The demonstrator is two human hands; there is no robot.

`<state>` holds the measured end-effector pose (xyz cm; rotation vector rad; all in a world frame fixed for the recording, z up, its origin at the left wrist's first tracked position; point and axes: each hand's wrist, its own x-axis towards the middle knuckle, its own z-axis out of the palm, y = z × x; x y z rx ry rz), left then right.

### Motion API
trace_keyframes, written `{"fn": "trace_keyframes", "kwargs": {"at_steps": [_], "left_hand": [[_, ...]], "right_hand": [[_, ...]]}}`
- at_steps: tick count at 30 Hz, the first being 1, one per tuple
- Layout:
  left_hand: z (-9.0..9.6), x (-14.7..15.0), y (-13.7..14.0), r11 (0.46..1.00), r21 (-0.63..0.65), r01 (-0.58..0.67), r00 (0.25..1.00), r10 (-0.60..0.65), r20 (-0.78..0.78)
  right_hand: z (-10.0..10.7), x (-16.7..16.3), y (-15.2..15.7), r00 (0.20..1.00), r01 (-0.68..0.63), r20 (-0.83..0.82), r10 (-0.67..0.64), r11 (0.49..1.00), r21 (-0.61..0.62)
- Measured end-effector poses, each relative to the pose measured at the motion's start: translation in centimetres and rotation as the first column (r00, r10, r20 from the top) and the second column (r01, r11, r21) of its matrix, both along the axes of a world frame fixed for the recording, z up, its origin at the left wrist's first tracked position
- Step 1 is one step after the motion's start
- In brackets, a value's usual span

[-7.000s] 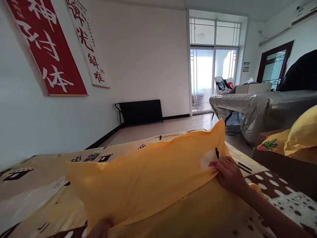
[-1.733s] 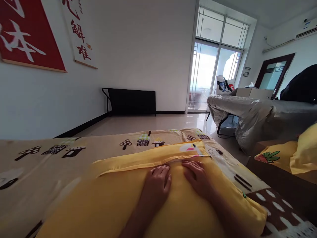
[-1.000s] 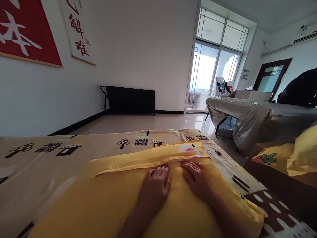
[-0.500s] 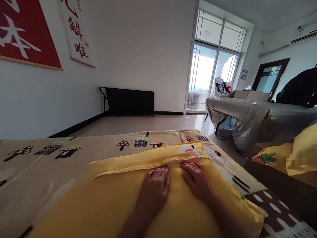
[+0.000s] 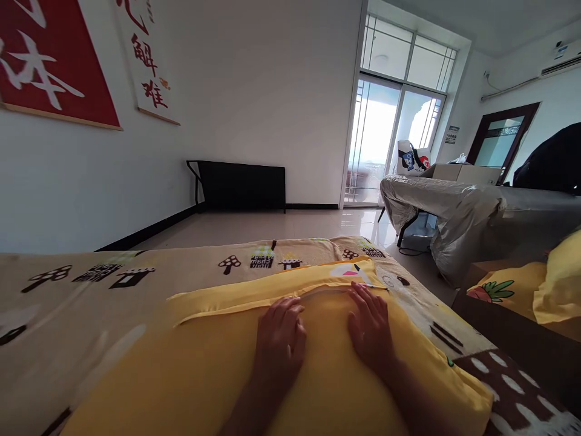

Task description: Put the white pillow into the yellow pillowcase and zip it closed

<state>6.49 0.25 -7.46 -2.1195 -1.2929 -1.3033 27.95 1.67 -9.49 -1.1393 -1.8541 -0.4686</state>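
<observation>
A yellow pillow in its pillowcase (image 5: 324, 369) lies in front of me. Its folded flap (image 5: 254, 293) runs along the far edge, with a white and pink print near the right end. My left hand (image 5: 279, 333) rests on the yellow cloth just below the flap, fingers slightly bent and thumb apart. Further right, my right hand (image 5: 372, 327) lies with fingers stretched out, the tips touching the flap's edge. Between the hands the edge of the opening bows up a little. The inside of the case is hidden.
Beneath the pillow spreads a beige and brown patterned blanket (image 5: 181, 266). A brown box (image 5: 508, 330) with yellow cloth (image 5: 503, 281) stands at the right. Behind it is a plastic-covered table (image 5: 458, 200) with a dark bag (image 5: 551, 160). A black folded panel (image 5: 242, 186) leans against the far wall.
My hands have moved apart: the left slid slightly left, the right moved right and a little up towards the flap. The view has shifted slightly.
</observation>
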Motion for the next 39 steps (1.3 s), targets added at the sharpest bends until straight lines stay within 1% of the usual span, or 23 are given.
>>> {"fn": "trace_keyframes", "kwargs": {"at_steps": [1, 2, 4, 5, 7, 10, 15, 20, 23, 25, 27, 32, 34, 35, 37, 39], "left_hand": [[0.0, 0.0, 0.0, 0.998, -0.016, -0.060, 0.998, 0.060, -0.026], [-0.1, 0.0, 0.1, 0.992, -0.057, -0.114, 0.991, 0.110, -0.069], [-0.3, 0.2, 0.3, 0.967, -0.173, -0.186, 0.973, 0.157, -0.167], [-0.3, 0.3, 0.4, 0.955, -0.223, -0.198, 0.966, 0.152, -0.208], [-0.3, 0.5, 0.6, 0.939, -0.281, -0.200, 0.960, 0.130, -0.248], [-0.2, 0.6, 0.5, 0.934, -0.293, -0.205, 0.959, 0.132, -0.251], [-0.2, 0.3, 0.4, 0.943, -0.264, -0.203, 0.961, 0.140, -0.237], [-0.7, -0.2, 0.8, 0.979, -0.166, -0.116, 0.966, 0.072, -0.249], [-0.8, -0.2, 0.9, 0.987, -0.130, -0.099, 0.966, 0.065, -0.249], [-0.7, -0.1, 0.8, 0.981, -0.165, -0.098, 0.969, 0.057, -0.239], [-0.4, 0.0, 0.5, 0.969, -0.228, -0.090, 0.975, 0.039, -0.219], [0.5, 0.5, -0.4, 0.926, -0.370, -0.070, 0.993, 0.030, -0.113], [0.9, 0.6, -0.7, 0.913, -0.404, -0.050, 0.997, 0.022, -0.074], [1.0, 0.6, -0.8, 0.909, -0.414, -0.042, 0.998, 0.019, -0.060], [1.2, 0.6, -0.9, 0.905, -0.424, -0.028, 0.999, 0.010, -0.045], [1.3, 0.5, -1.0, 0.904, -0.427, -0.024, 0.999, 0.007, -0.041]], "right_hand": [[0.0, 0.1, 0.0, 0.999, 0.037, 0.026, -0.036, 0.997, -0.071], [0.1, 0.1, 0.1, 0.997, 0.058, 0.060, -0.049, 0.984, -0.168], [0.3, 0.3, 0.2, 0.993, 0.067, 0.111, -0.031, 0.936, -0.345], [0.4, 0.3, 0.2, 0.993, 0.064, 0.118, -0.017, 0.913, -0.402], [0.6, 0.3, 0.3, 0.994, 0.061, 0.105, -0.015, 0.890, -0.452], [0.7, 0.3, 0.3, 0.997, 0.051, 0.081, -0.015, 0.883, -0.466], [0.6, 0.2, 0.3, 0.998, 0.028, 0.062, 0.000, 0.888, -0.459], [0.6, 0.0, 0.3, 1.000, 0.007, 0.025, 0.004, 0.903, -0.431], [0.7, -0.2, 0.3, 1.000, -0.006, 0.003, 0.007, 0.915, -0.404], [0.6, -0.2, 0.4, 1.000, -0.010, -0.008, 0.008, 0.922, -0.386], [0.2, -0.3, 0.5, 1.000, -0.004, -0.011, 0.000, 0.930, -0.367], [-0.6, -0.4, 0.6, 0.999, 0.045, 0.027, -0.038, 0.949, -0.311], [-0.1, -0.6, 0.5, 0.996, 0.069, 0.069, -0.049, 0.946, -0.318], [0.4, -0.8, 0.4, 0.993, 0.094, 0.100, -0.063, 0.938, -0.334], [2.1, -1.5, 0.4, 0.977, 0.186, 0.165, -0.134, 0.912, -0.365], [4.0, -2.6, 0.5, 0.957, 0.266, 0.208, -0.202, 0.896, -0.354]]}}
